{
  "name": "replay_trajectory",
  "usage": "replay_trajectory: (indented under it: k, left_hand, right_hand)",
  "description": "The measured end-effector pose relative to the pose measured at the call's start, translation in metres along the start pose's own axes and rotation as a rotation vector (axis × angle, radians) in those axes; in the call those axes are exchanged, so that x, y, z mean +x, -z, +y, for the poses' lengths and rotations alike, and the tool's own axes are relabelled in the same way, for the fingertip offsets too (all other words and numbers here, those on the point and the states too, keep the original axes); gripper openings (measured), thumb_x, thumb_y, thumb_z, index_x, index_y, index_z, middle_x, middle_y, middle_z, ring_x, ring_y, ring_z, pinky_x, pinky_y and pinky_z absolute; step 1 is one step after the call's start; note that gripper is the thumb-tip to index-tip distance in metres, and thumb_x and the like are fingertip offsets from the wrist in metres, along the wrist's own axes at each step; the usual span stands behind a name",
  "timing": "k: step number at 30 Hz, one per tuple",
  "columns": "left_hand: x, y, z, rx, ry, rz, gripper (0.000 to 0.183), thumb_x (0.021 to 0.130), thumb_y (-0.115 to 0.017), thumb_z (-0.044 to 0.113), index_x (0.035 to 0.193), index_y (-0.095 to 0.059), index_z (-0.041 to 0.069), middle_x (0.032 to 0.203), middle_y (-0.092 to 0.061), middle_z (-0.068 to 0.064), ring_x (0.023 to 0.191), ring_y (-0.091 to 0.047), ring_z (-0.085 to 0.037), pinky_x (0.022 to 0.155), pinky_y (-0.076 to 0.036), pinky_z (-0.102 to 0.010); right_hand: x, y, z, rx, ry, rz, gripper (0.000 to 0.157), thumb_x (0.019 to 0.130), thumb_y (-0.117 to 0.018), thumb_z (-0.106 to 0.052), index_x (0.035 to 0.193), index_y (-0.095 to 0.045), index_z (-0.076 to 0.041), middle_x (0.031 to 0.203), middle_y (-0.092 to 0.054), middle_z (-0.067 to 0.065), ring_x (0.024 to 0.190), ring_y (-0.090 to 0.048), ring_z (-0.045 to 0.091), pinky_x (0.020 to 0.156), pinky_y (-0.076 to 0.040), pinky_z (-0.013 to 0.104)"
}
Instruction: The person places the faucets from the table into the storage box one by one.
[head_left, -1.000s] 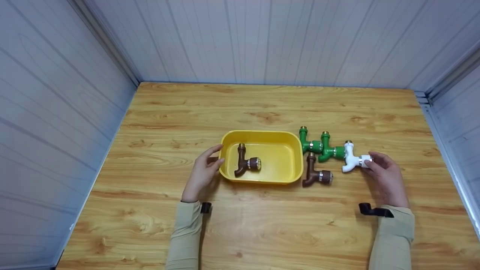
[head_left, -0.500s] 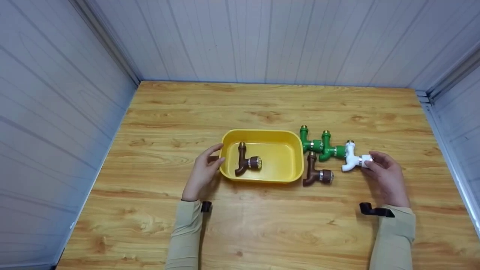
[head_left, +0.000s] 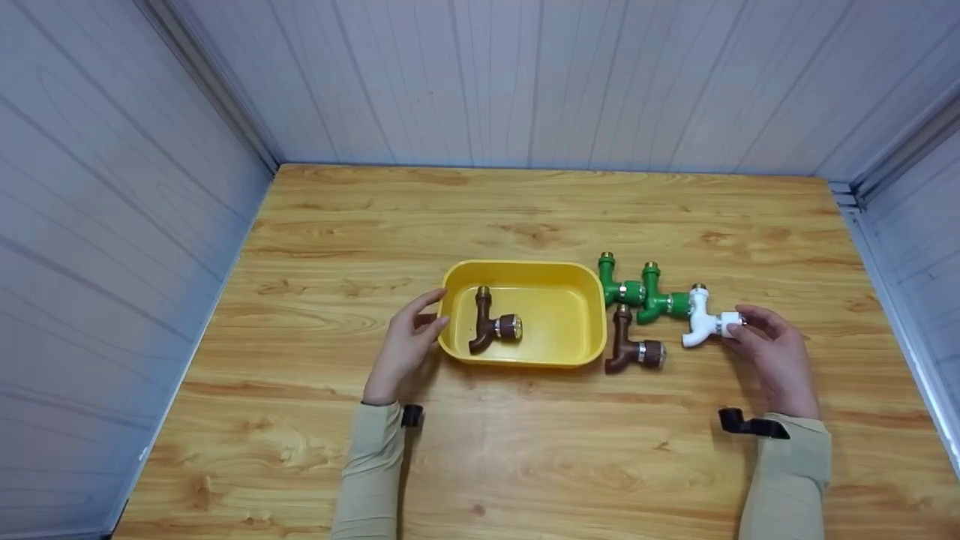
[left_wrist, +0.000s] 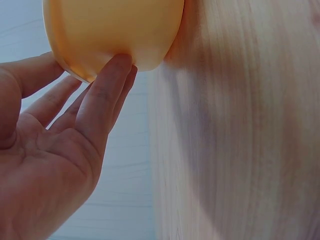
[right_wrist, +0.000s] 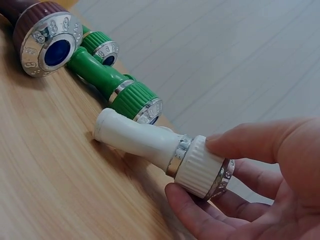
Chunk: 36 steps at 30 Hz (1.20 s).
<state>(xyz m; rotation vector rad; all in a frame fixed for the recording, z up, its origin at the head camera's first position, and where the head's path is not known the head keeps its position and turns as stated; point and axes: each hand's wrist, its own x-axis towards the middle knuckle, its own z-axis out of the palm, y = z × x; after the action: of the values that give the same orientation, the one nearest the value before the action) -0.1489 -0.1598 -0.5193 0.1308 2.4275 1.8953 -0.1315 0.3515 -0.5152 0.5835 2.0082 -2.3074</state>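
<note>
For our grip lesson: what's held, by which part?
The right hand pinches the white, bent-spout plastic tap by its ribbed knob; the left hand touches the yellow oblong plastic tub.

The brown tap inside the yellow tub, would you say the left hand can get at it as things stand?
Probably yes: the brown tap lies uncovered in the open yellow tub, toward the end that the left hand touches; only the tub's wall stands between them.
</note>
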Motion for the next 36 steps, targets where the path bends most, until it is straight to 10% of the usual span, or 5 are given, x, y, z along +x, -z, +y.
replay_trajectory:
  k: [15, 22, 36]
  left_hand:
    - [-0.002, 0.001, 0.001, -0.07, 0.041, -0.01, 0.046, 0.093, -0.06, 0.002, 0.138, -0.049, 0.002, 0.141, -0.044, -0.017, 0.108, -0.055, -0.034, 0.087, -0.051, -0.046]
    - [-0.009, 0.002, 0.026, -0.065, 0.03, -0.031, 0.045, 0.093, -0.057, -0.004, 0.137, -0.045, -0.007, 0.14, -0.042, -0.025, 0.108, -0.054, -0.04, 0.088, -0.05, -0.05]
    - [-0.001, 0.0, 0.0, -0.022, 0.003, 0.004, 0.044, 0.093, -0.062, 0.005, 0.136, -0.052, 0.004, 0.138, -0.049, -0.015, 0.107, -0.058, -0.031, 0.081, -0.054, -0.037]
  right_hand:
    - [-0.012, 0.005, -0.002, -0.16, 0.041, 0.048, 0.048, 0.085, -0.073, -0.01, 0.128, -0.054, -0.002, 0.118, -0.051, -0.001, 0.105, -0.049, 0.01, 0.08, -0.05, 0.015]
    - [-0.019, 0.003, -0.002, -0.11, 0.089, 0.025, 0.047, 0.084, -0.074, -0.009, 0.126, -0.055, 0.001, 0.117, -0.052, 0.001, 0.099, -0.058, 0.009, 0.08, -0.051, 0.018]
    - [-0.024, 0.001, -0.005, 0.018, 0.125, -0.049, 0.043, 0.083, -0.073, -0.002, 0.121, -0.055, 0.004, 0.117, -0.051, 0.006, 0.099, -0.062, 0.008, 0.081, -0.052, 0.022]
